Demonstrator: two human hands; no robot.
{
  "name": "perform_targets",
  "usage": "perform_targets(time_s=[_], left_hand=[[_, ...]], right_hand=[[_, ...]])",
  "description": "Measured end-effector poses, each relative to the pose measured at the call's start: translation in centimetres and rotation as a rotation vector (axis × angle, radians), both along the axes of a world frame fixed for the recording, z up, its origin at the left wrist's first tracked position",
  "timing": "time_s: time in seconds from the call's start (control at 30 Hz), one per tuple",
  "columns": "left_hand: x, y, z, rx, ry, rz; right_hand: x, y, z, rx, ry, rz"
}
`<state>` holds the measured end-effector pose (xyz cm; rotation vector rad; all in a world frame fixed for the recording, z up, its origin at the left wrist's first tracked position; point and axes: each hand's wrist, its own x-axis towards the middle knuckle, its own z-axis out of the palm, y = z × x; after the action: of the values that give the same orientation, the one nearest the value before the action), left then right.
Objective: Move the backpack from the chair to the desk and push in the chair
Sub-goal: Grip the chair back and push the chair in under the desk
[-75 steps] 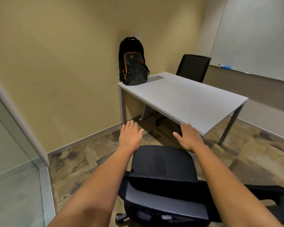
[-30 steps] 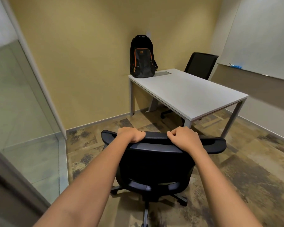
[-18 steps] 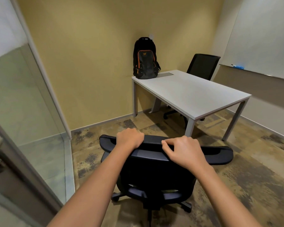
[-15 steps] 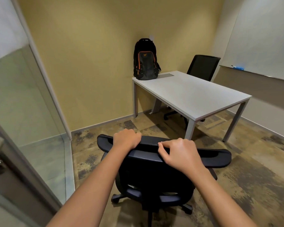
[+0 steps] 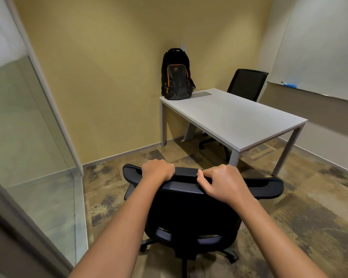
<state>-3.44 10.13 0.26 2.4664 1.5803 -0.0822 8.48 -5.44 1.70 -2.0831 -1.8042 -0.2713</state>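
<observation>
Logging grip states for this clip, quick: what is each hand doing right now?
Left hand: closed over the top edge of the chair backrest.
Right hand: closed on the same top edge, fingers curled over it.

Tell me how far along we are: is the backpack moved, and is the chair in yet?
Done: the black backpack with orange trim stands on the white desk at its far corner. In hand: left hand and right hand grip the top of the black office chair. Left: the chair stands apart from the desk and needs pushing in.
</observation>
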Motion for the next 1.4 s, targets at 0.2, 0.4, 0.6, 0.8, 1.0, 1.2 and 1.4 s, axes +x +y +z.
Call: perform_targets(time_s=[0.2,0.4,0.6,0.8,1.0,1.2,1.4], left_hand=[[1.8,0.4,0.2,0.002,-0.053,0.022],[3.3,2.5,0.5,0.041,-0.122,0.058],[4.5,6.7,0.4,0.13,-0.205,0.093],[4.6,9.0,0.3,0.359,-0.293,0.145],[5.1,10.6,0.1,0.45,-0.469,0.174],[5.3,15.7,0.3,0.447,-0.542,0.087],[3.9,22.9,0.1,0.415,-0.532,0.024]], right_hand=[[3.2,1.6,-0.5,0.054,0.004,0.008],[5.5,4.9,-0.7,0.072,0.028,-0.026],[7.2,10.3,-0.4,-0.085,0.091,-0.11],[8.8,15.1,-0.9,-0.109,0.156,-0.206],[11.2,19.1,-0.6,-0.223,0.209,-0.27],[11.3,23.1,-0.2,-0.288,0.271,-0.281],[9.1,28.8,-0.7,-0.223,0.286,-0.394]])
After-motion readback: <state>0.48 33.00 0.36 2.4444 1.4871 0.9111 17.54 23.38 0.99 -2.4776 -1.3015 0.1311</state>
